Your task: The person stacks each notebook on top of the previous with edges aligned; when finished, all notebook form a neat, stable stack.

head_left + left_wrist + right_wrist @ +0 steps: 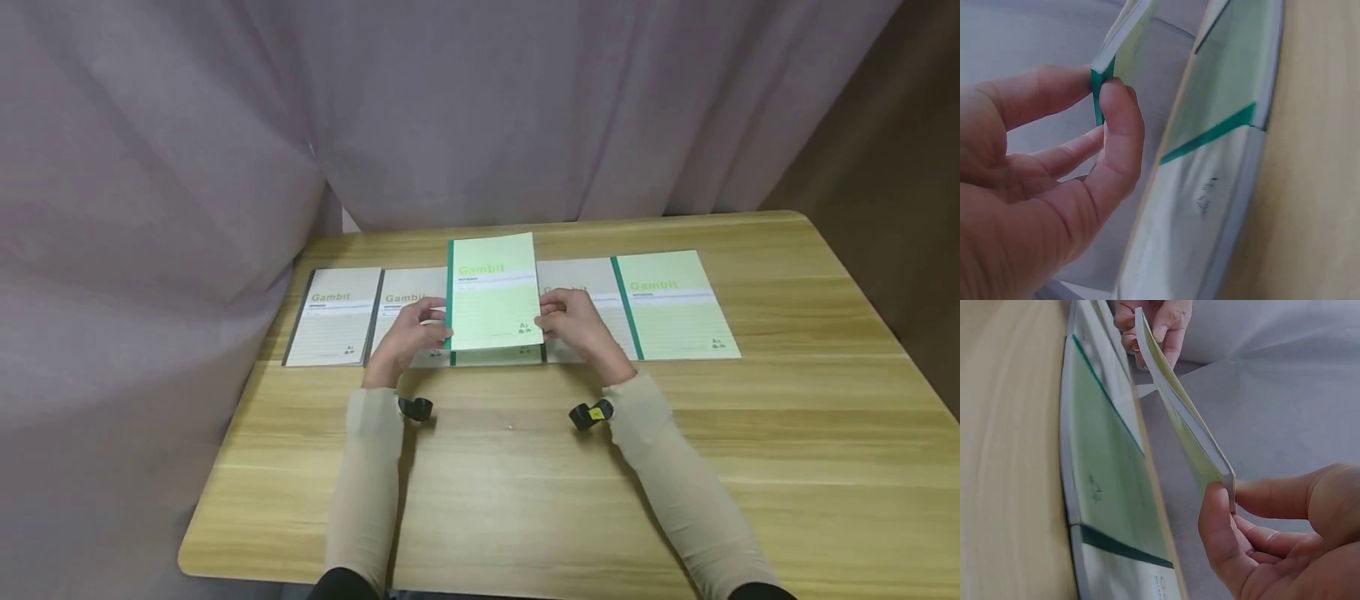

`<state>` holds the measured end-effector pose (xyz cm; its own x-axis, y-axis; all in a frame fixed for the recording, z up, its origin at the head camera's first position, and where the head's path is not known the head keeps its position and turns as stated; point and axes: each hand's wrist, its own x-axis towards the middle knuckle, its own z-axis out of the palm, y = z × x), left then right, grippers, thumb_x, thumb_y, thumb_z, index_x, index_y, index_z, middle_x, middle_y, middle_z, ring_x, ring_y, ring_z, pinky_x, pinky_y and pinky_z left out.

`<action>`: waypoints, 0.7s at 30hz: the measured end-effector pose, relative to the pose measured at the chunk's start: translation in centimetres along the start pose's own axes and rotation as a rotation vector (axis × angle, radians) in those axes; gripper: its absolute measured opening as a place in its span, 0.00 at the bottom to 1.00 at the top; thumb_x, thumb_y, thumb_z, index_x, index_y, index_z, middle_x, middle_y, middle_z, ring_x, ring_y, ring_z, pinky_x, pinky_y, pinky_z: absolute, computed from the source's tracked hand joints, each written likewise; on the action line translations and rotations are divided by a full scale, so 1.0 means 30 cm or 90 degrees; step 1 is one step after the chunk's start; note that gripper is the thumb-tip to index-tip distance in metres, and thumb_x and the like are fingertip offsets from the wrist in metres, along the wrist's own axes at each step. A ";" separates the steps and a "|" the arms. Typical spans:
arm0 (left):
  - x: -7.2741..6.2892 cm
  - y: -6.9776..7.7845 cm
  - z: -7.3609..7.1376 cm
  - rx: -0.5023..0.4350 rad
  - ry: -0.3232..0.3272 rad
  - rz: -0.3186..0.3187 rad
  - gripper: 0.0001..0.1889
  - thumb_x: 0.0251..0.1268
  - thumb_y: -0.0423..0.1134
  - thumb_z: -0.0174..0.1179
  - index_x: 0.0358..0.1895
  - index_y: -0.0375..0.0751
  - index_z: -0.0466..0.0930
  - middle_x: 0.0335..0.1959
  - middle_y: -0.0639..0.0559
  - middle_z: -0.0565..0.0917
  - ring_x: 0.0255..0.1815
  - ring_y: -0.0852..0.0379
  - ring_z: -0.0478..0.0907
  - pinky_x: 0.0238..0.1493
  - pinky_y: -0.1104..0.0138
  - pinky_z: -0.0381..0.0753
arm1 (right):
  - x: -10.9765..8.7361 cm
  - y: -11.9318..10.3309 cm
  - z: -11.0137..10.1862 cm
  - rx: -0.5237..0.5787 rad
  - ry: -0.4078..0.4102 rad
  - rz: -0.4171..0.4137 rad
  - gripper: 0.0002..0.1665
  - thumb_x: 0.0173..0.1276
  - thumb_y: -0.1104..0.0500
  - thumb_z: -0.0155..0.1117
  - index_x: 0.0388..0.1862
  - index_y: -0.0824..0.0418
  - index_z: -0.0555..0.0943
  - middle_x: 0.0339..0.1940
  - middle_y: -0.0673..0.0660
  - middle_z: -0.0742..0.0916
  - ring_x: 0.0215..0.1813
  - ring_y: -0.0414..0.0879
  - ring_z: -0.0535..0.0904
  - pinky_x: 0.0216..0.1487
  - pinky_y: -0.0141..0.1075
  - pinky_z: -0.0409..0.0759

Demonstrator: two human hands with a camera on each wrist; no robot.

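A light green notebook with a dark green spine is held level above the table by both hands. My left hand pinches its spine edge between thumb and fingers, as the left wrist view shows up close. On the opposite edge, my right hand pinches the pages and cover the same way. Beneath it lies another green notebook, mostly hidden in the head view but plainer in the right wrist view, with a gap between the two.
Flanking the lower green notebook in one row are two grey-white notebooks on the left, including the outermost, then a grey-white one and a green one on the right. They lie on a wooden table. Grey curtains hang behind.
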<state>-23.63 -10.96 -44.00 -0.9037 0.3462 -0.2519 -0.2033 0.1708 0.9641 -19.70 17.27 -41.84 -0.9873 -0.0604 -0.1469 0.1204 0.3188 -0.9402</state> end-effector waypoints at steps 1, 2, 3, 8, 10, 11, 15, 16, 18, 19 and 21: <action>0.004 -0.004 0.002 0.005 0.002 -0.006 0.30 0.62 0.23 0.60 0.70 0.31 0.67 0.56 0.36 0.74 0.41 0.51 0.79 0.41 0.65 0.84 | 0.001 0.001 0.001 -0.014 0.000 -0.001 0.22 0.68 0.74 0.60 0.60 0.81 0.73 0.46 0.69 0.81 0.38 0.49 0.80 0.41 0.40 0.86; 0.010 -0.009 0.004 0.010 0.006 -0.014 0.30 0.62 0.23 0.60 0.69 0.31 0.68 0.56 0.36 0.75 0.41 0.51 0.79 0.41 0.65 0.85 | 0.002 0.003 0.003 -0.025 0.000 0.000 0.22 0.68 0.74 0.61 0.60 0.81 0.73 0.46 0.69 0.81 0.38 0.50 0.81 0.42 0.40 0.86; 0.014 -0.013 0.007 0.017 0.009 -0.021 0.30 0.62 0.23 0.61 0.69 0.31 0.68 0.56 0.36 0.75 0.41 0.51 0.79 0.41 0.65 0.85 | 0.002 0.005 0.005 -0.035 -0.002 0.001 0.22 0.68 0.74 0.61 0.60 0.81 0.73 0.45 0.69 0.81 0.37 0.51 0.81 0.41 0.40 0.87; 0.037 -0.038 0.023 0.068 0.022 -0.056 0.29 0.62 0.23 0.61 0.69 0.31 0.69 0.56 0.35 0.78 0.42 0.49 0.81 0.43 0.62 0.85 | 0.007 0.021 0.020 -0.065 -0.009 0.020 0.22 0.68 0.72 0.61 0.59 0.80 0.74 0.44 0.68 0.82 0.37 0.52 0.82 0.40 0.39 0.86; 0.042 -0.045 0.030 0.083 0.020 -0.063 0.29 0.63 0.23 0.61 0.68 0.30 0.69 0.55 0.34 0.79 0.43 0.48 0.81 0.43 0.62 0.85 | 0.012 0.033 0.024 -0.071 -0.010 0.031 0.22 0.68 0.72 0.61 0.60 0.80 0.74 0.44 0.68 0.82 0.37 0.51 0.82 0.39 0.37 0.86; 0.043 -0.048 0.033 0.088 0.018 -0.065 0.29 0.63 0.22 0.60 0.68 0.29 0.69 0.55 0.34 0.80 0.43 0.48 0.81 0.43 0.61 0.85 | 0.014 0.039 0.024 -0.074 -0.011 0.036 0.22 0.68 0.72 0.61 0.60 0.79 0.74 0.45 0.68 0.82 0.37 0.51 0.82 0.39 0.36 0.86; 0.048 -0.053 0.041 0.100 0.018 -0.067 0.28 0.63 0.22 0.60 0.68 0.29 0.69 0.53 0.35 0.80 0.44 0.47 0.81 0.43 0.61 0.85 | 0.025 0.062 0.024 -0.088 -0.014 0.051 0.22 0.68 0.72 0.61 0.60 0.79 0.74 0.45 0.67 0.82 0.38 0.51 0.82 0.39 0.36 0.86; 0.048 -0.052 0.042 0.102 0.020 -0.068 0.28 0.63 0.22 0.60 0.67 0.30 0.69 0.53 0.35 0.80 0.45 0.47 0.81 0.43 0.61 0.85 | 0.027 0.066 0.023 -0.089 -0.014 0.052 0.22 0.68 0.72 0.62 0.59 0.79 0.74 0.44 0.67 0.82 0.38 0.51 0.82 0.39 0.36 0.86; 0.050 -0.053 0.042 0.109 0.025 -0.072 0.28 0.63 0.23 0.61 0.67 0.30 0.70 0.52 0.36 0.80 0.45 0.47 0.81 0.44 0.61 0.85 | 0.033 0.072 0.023 -0.094 -0.018 0.054 0.21 0.68 0.72 0.62 0.59 0.78 0.74 0.44 0.66 0.82 0.38 0.51 0.82 0.38 0.35 0.86; 0.050 -0.053 0.042 0.112 0.027 -0.074 0.28 0.63 0.23 0.61 0.67 0.31 0.70 0.52 0.37 0.80 0.46 0.47 0.80 0.44 0.61 0.85 | 0.036 0.075 0.024 -0.095 -0.020 0.054 0.21 0.68 0.72 0.62 0.58 0.78 0.75 0.43 0.66 0.82 0.37 0.50 0.82 0.38 0.35 0.85; 0.053 -0.051 0.041 0.126 0.032 -0.075 0.27 0.63 0.23 0.61 0.67 0.31 0.70 0.51 0.38 0.80 0.46 0.47 0.80 0.45 0.62 0.85 | 0.041 0.078 0.024 -0.099 -0.022 0.051 0.20 0.67 0.72 0.62 0.58 0.78 0.75 0.42 0.65 0.82 0.36 0.49 0.82 0.37 0.34 0.85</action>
<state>-24.27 -9.53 -45.99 -0.8966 0.2678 -0.3528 -0.2356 0.3862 0.8918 -20.56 17.27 -44.45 -0.9706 -0.0605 -0.2331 0.1791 0.4657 -0.8666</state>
